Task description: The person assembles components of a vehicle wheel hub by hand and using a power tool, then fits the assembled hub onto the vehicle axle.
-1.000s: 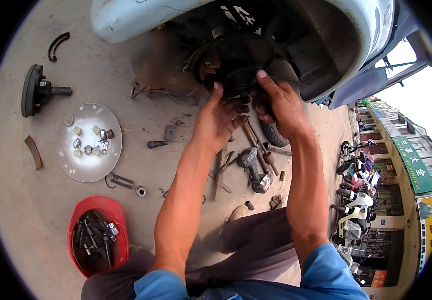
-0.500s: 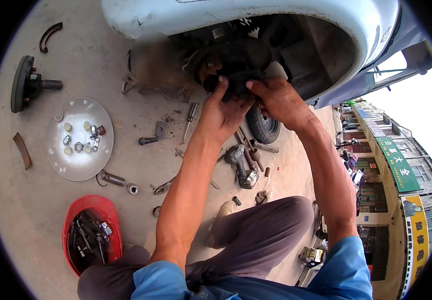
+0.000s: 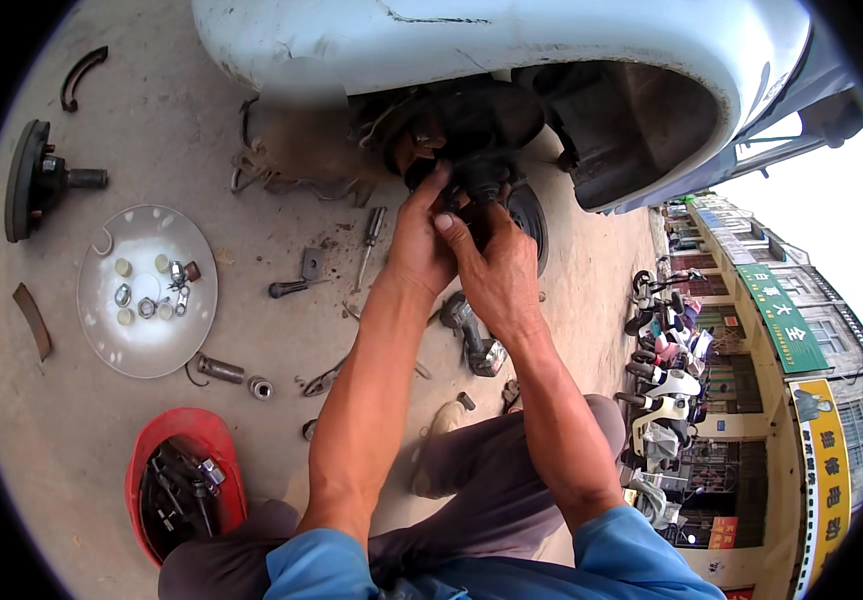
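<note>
Under the pale blue vehicle's wheel arch (image 3: 632,130), a dark, greasy hub assembly (image 3: 480,175) sits in shadow. My left hand (image 3: 426,232) has its thumb up along the left side of this assembly, fingers curled on it and partly hidden. Just right of it, my right hand (image 3: 497,270) grips the lower part of the same assembly from below, its thumb lying beside the left hand. A spare-sized wheel (image 3: 530,225) lies behind my right hand. Below my hands are a screwdriver (image 3: 366,257) and a cordless power tool (image 3: 472,335) on the ground.
Concrete ground (image 3: 52,400) carries a removed hub drum (image 3: 40,182), curved brake shoe (image 3: 80,78), metal plate (image 3: 112,335) holding several nuts, socket (image 3: 260,388) and red helmet (image 3: 152,440) full of tools. Parked scooters (image 3: 657,400) line the shopfronts (image 3: 782,320) at right.
My right hand has moved down and left, from the assembly's right side to below it, beside my left hand. The view has shifted, so more of the pale fender shows.
</note>
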Available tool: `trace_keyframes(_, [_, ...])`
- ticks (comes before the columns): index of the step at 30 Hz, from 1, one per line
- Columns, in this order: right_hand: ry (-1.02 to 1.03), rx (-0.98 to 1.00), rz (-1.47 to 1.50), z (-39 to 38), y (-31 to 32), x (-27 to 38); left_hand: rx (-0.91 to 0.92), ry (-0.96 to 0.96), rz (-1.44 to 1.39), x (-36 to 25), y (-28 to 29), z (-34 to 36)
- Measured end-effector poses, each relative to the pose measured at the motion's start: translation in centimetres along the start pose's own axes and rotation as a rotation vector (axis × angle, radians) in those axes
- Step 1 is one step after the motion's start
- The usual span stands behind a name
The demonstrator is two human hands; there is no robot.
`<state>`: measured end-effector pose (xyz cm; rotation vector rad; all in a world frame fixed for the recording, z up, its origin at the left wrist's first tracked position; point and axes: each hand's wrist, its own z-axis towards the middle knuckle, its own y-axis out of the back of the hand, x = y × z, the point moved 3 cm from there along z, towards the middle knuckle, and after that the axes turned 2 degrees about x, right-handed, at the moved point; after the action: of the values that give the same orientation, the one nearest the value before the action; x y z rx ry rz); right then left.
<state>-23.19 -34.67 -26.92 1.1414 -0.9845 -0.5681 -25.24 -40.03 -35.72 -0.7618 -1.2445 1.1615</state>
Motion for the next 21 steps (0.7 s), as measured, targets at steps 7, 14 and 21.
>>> trace_keyframes(7, [-0.021,-0.184,0.09,0.1,-2.7,0.2,-0.011,0.032,0.086,-1.0,1.1,-0.2])
trace_keyframes(14, [-0.029,-0.224,0.048,0.1,-3.5,0.0,-0.027,0.048,0.148,-1.4,1.3,-0.4])
trace_keyframes(21, [0.009,-0.292,0.038,0.6,-4.1,-0.4,-0.014,0.104,0.094,-1.5,1.3,-0.8])
